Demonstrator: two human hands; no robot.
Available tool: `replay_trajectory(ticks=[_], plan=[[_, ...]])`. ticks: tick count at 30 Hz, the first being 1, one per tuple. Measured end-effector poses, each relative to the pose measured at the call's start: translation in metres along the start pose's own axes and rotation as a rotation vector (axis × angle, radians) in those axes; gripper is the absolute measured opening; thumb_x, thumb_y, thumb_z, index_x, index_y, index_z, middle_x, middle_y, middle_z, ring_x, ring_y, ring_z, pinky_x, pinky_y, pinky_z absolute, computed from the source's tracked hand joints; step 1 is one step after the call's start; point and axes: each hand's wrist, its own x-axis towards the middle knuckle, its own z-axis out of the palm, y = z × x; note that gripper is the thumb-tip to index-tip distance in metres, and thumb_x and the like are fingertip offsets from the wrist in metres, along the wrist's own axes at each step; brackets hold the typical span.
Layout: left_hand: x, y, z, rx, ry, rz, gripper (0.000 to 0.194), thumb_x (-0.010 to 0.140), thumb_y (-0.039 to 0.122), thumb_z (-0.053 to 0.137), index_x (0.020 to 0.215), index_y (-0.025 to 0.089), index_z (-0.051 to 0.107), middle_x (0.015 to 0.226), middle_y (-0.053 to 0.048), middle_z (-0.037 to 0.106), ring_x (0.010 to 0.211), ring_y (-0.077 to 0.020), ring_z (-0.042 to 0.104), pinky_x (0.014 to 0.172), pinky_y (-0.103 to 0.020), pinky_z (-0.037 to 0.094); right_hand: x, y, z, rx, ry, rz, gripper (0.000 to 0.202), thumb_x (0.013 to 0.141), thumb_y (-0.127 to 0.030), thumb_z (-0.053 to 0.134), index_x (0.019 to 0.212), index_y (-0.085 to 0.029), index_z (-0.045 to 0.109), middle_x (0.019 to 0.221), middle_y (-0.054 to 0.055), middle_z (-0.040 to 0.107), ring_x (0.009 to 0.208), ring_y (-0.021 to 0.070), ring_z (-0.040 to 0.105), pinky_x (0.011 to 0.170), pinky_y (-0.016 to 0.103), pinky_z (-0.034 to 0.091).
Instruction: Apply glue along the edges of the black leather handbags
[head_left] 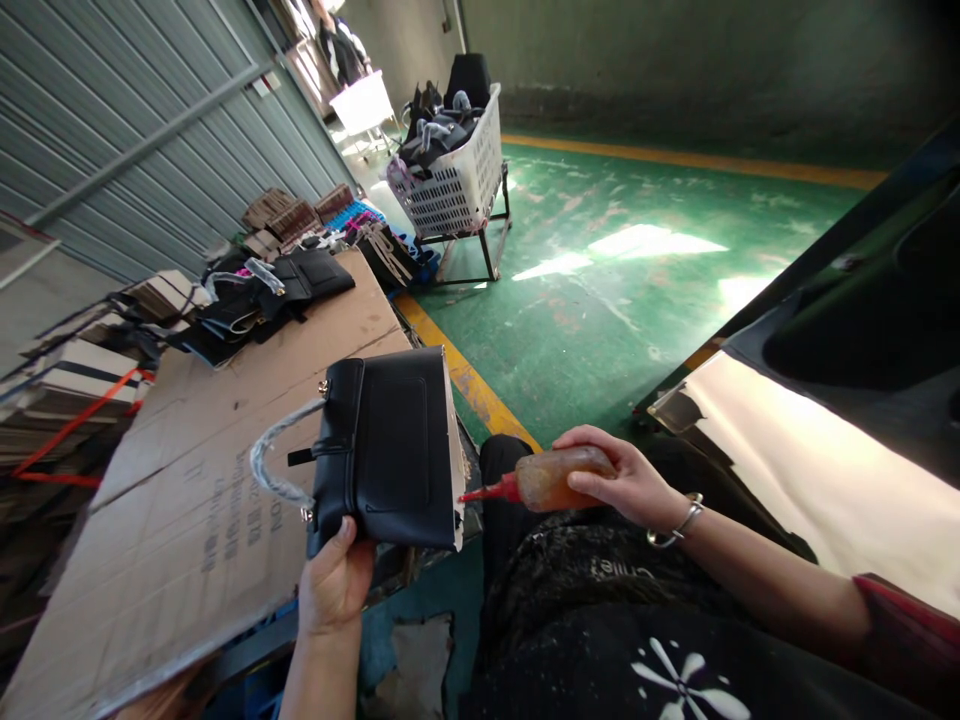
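One black bag (397, 445) lies at the near right edge of the surface (217, 470), its pale, ragged-edged side facing right. It has one handle (281, 455) in clear wrapping, two gold-coloured fittings, a strap across the body and a stitched outline on the panel. The left hand (341, 575) grips the bag's near edge, thumb on top and fingers beneath.

The right hand (611, 480) is closed around one bottle (559, 478) of amber contents, held nearly level. Its red nozzle (491, 490) points left, the tip at the bag's pale side; whether they touch, I cannot tell.

On the far part of the surface are more black bags (262, 300), overlapping too much to count. Beyond, to the right, one white basket (457, 190) full of black items stands on a metal frame (487, 250). One person (343, 50) is at the far left, by a second white basket (364, 103).
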Motion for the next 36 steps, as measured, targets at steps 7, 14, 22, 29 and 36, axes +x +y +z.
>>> replay_trajectory(ticks=[7,14,22,29,36], plan=[[0.008,-0.003,-0.011,0.028,-0.082,0.037,0.050,0.077,0.009,0.062,0.123,0.026,0.067,0.117,-0.003,0.072,0.127,-0.0216,0.054,0.116,-0.037,0.021,0.015,-0.002,-0.003,-0.090,0.086,-0.093,0.034,0.074,-0.045,0.076,0.097,-0.022,0.066,0.088,0.003,0.067,0.077,0.0192,0.064,0.069,0.027,0.053],[0.002,-0.001,-0.002,-0.006,-0.012,0.007,0.048,0.080,0.006,0.056,0.123,0.024,0.068,0.122,-0.004,0.070,0.133,-0.0217,0.047,0.118,-0.039,0.019,0.008,0.000,-0.001,-0.070,0.013,-0.021,0.040,0.071,-0.051,0.077,0.096,-0.022,0.068,0.090,0.004,0.068,0.076,0.0200,0.064,0.068,0.029,0.054],[-0.001,-0.001,0.001,-0.003,-0.028,0.014,0.050,0.081,0.005,0.055,0.126,0.024,0.066,0.127,-0.005,0.067,0.137,-0.0234,0.042,0.118,-0.044,0.020,-0.005,0.005,-0.008,-0.039,0.001,0.025,0.041,0.069,-0.052,0.078,0.096,-0.023,0.069,0.087,0.003,0.067,0.075,0.0203,0.063,0.067,0.029,0.053],[-0.001,-0.001,0.003,0.023,-0.016,0.038,0.050,0.082,0.007,0.054,0.127,0.025,0.065,0.123,-0.004,0.069,0.137,-0.0243,0.042,0.118,-0.047,0.021,0.005,0.003,-0.004,0.004,0.120,0.021,0.040,0.070,-0.050,0.077,0.096,-0.023,0.065,0.089,0.003,0.068,0.076,0.0201,0.064,0.069,0.029,0.054],[-0.004,-0.001,0.005,0.033,-0.019,0.046,0.051,0.082,0.005,0.053,0.128,0.025,0.064,0.127,-0.004,0.067,0.138,-0.0231,0.041,0.116,-0.044,0.025,0.002,0.009,0.007,0.026,0.059,0.087,0.040,0.071,-0.051,0.074,0.096,-0.022,0.064,0.083,0.002,0.066,0.071,0.0182,0.062,0.065,0.028,0.052]])
